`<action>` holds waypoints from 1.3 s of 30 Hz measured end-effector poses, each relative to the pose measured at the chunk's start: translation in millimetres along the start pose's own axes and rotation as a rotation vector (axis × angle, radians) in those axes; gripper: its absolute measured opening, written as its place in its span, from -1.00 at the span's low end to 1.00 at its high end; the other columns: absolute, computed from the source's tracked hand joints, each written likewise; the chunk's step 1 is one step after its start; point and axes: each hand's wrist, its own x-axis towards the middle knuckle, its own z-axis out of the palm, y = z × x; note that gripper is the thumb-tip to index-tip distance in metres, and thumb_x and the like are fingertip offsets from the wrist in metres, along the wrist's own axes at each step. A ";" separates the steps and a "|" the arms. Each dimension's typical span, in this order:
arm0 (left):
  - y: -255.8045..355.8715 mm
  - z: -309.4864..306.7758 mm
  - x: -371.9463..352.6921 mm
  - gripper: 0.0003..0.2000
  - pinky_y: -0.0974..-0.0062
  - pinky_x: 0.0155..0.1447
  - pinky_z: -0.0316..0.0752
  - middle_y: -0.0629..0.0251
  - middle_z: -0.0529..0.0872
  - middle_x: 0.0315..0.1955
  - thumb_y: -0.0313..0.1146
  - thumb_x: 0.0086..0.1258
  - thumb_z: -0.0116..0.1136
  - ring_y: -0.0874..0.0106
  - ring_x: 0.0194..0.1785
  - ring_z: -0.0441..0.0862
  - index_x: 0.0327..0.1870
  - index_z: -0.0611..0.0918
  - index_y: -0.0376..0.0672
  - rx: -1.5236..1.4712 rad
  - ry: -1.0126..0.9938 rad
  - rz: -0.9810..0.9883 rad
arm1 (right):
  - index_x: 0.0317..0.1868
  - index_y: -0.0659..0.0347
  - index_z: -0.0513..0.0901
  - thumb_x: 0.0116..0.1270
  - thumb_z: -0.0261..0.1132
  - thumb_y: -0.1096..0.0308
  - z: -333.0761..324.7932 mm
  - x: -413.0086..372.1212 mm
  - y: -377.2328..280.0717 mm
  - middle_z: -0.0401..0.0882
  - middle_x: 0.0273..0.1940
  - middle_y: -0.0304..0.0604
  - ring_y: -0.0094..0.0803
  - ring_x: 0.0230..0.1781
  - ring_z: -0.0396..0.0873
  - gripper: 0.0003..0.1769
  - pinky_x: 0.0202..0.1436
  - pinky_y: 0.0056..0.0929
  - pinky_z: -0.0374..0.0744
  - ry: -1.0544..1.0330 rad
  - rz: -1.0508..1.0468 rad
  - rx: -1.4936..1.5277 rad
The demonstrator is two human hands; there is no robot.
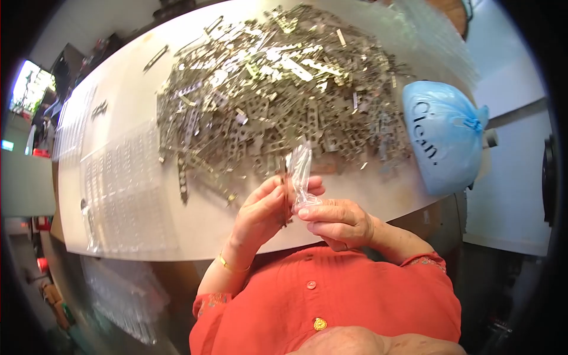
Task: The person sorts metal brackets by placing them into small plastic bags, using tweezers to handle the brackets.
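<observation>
My left hand (264,207) is closed around a thin, dark metal strip (285,195), which stands nearly upright at its fingers. Right beside it, my right hand (337,222) pinches a crumpled clear plastic piece (301,171) between thumb and fingers. The plastic rises above the fingertips, close against the strip. Just beyond both hands, a large heap of flat metal strips (266,106) with holes covers the middle of the table.
Clear plastic trays (127,189) lie on the white table (204,236) at the left. A tied blue bag (444,139) marked "Clean." sits at the right edge. Clear plastic sheeting (426,35) lies at the back right. More clear plastic (127,296) is below the table's left side.
</observation>
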 end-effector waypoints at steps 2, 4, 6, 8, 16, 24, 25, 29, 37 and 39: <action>7.2 4.0 -0.8 -0.74 -0.03 0.28 0.55 -0.25 0.45 0.35 -0.23 0.65 -0.06 -0.08 0.36 0.52 -0.05 0.56 -0.26 -0.025 -0.018 0.074 | -0.15 0.35 0.60 0.23 0.32 0.69 12.1 -1.5 3.6 0.63 0.11 0.10 0.00 0.06 0.70 -0.81 0.12 -0.17 0.72 -0.024 -0.036 0.040; 9.8 -5.8 -1.9 -0.74 0.03 0.26 0.57 -0.15 0.54 0.30 -0.24 0.66 -0.06 -0.03 0.30 0.57 -0.09 0.58 -0.26 -0.035 -0.023 0.135 | -0.13 0.33 0.59 0.24 0.30 0.69 15.4 -0.9 5.0 0.63 0.08 0.10 0.01 0.01 0.70 -0.80 0.07 -0.21 0.72 -0.036 -0.027 0.050; 12.9 -11.6 -3.3 -0.76 0.08 0.25 0.57 -0.09 0.62 0.20 -0.27 0.67 -0.07 0.03 0.23 0.63 -0.09 0.58 -0.25 0.071 0.036 0.188 | -0.11 0.31 0.59 0.26 0.32 0.66 17.1 -3.0 5.3 0.63 0.06 0.10 -0.03 -0.06 0.70 -0.79 -0.02 -0.23 0.72 -0.049 0.145 0.100; 12.5 -13.2 -2.4 -0.76 0.14 0.22 0.57 -0.05 0.66 0.13 -0.29 0.68 -0.07 0.11 0.17 0.65 -0.11 0.59 -0.25 0.141 0.054 0.224 | -0.11 0.30 0.59 0.28 0.32 0.64 14.0 -1.1 4.7 0.63 0.04 0.07 -0.09 -0.07 0.70 -0.80 -0.03 -0.26 0.70 -0.044 0.212 0.172; 10.3 -8.2 -3.6 -0.79 0.46 0.24 0.52 0.23 0.73 -0.06 -0.38 0.66 -0.01 0.50 0.03 0.65 0.04 0.63 -0.32 0.658 0.079 0.239 | 0.01 0.25 0.55 0.49 0.31 0.30 -2.6 8.0 25.2 0.59 -0.03 -0.20 -0.58 -0.11 0.56 -0.77 -0.05 -0.53 0.56 0.236 0.863 0.585; 13.5 -3.4 -3.2 -0.78 0.60 0.05 0.50 0.32 0.67 -0.09 -0.34 0.67 0.00 0.58 -0.07 0.59 0.00 0.62 -0.32 0.777 0.119 0.108 | -0.11 0.17 0.66 0.52 0.31 0.21 0.5 36.1 60.7 0.65 -0.34 -0.42 -0.74 -0.42 0.50 -0.80 -0.39 -0.69 0.43 0.192 0.940 0.623; 13.7 -8.5 -4.5 -0.77 0.60 0.04 0.50 0.33 0.67 -0.07 -0.33 0.67 0.00 0.59 -0.07 0.58 0.00 0.63 -0.32 0.836 0.198 0.130 | -0.13 0.14 0.67 0.55 0.27 0.23 1.0 39.1 61.3 0.62 -0.40 -0.44 -0.76 -0.48 0.48 -0.83 -0.47 -0.72 0.41 0.283 0.927 0.594; 11.6 -14.0 -3.3 -0.78 0.51 0.05 0.57 0.24 0.70 -0.01 -0.34 0.66 0.01 0.52 -0.03 0.64 -0.03 0.63 -0.30 0.734 0.364 0.212 | -0.11 0.23 0.65 0.59 0.20 0.26 -9.1 38.4 74.2 0.59 -0.39 -0.32 -0.67 -0.54 0.50 -0.79 -0.55 -0.64 0.48 0.579 0.882 0.695; 6.5 -5.8 -5.9 -0.76 0.24 0.20 0.64 -0.02 0.65 0.11 -0.36 0.66 -0.06 0.18 0.16 0.67 -0.08 0.62 -0.34 0.445 0.323 0.131 | -0.09 0.20 0.63 0.57 0.24 0.19 -7.8 36.2 80.0 0.64 -0.27 -0.27 -0.58 -0.47 0.66 -0.76 -0.48 -0.59 0.63 0.821 0.820 0.734; 7.1 -5.7 -4.0 -0.76 0.22 0.20 0.64 -0.03 0.65 0.10 -0.36 0.66 -0.06 0.18 0.17 0.66 -0.09 0.62 -0.34 0.437 0.319 0.129 | -0.08 0.21 0.62 0.57 0.24 0.18 -5.8 35.6 80.6 0.64 -0.26 -0.27 -0.57 -0.45 0.67 -0.76 -0.46 -0.58 0.65 0.845 0.806 0.741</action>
